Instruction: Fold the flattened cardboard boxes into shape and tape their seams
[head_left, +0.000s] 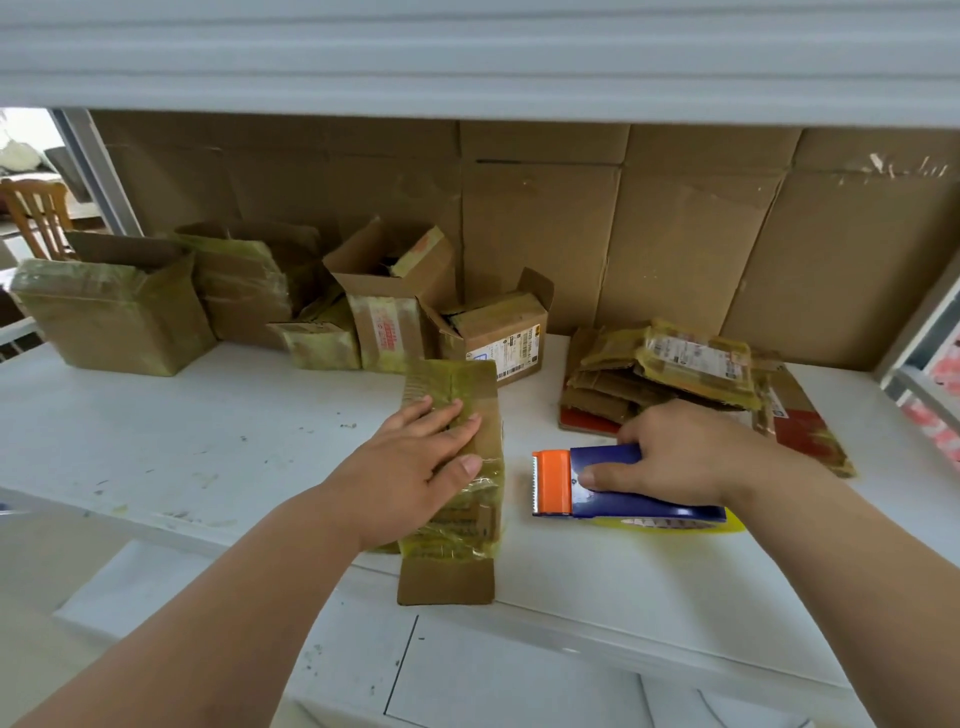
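A small cardboard box (467, 525) wrapped in yellowish tape lies on the white shelf (208, 441), one plain flap hanging over the front edge. My left hand (415, 467) rests flat on its top, fingers straight, thumb along its right side. To the right, a blue tape dispenser (613, 499) with an orange cutter head and a yellow tape roll lies on the shelf. My right hand (685, 457) grips the dispenser from above, thumb along its side. A pile of flattened boxes (670, 374) lies behind my right hand.
Several folded, open-topped boxes (395, 301) stand along the back left of the shelf against a cardboard backing (675, 234). A flat red-printed carton (805, 426) lies at the right. A lower shelf surface (467, 675) shows below the front edge.
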